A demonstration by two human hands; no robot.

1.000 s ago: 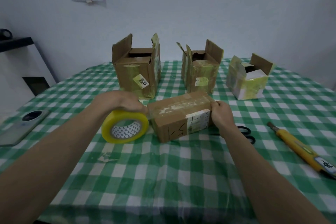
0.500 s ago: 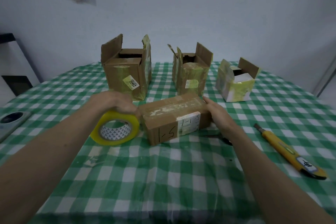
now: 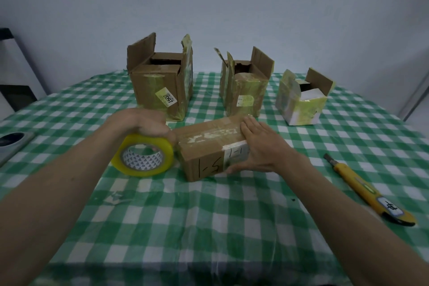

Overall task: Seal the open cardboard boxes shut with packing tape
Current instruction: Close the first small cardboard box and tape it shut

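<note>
right hand (image 3: 260, 146) has slid from the box's right end onto its top, fingers flat, thumb on the near face. the closed 1-5 box (image 3: 209, 148) sits mid-table. left hand (image 3: 148, 123) grips the tape roll (image 3: 144, 158) at its left end. keep the strip taut, press along the seam.

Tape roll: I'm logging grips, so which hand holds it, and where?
The left hand grips the tape roll over its top rim. The right hand lies flat on the closed box.
</note>
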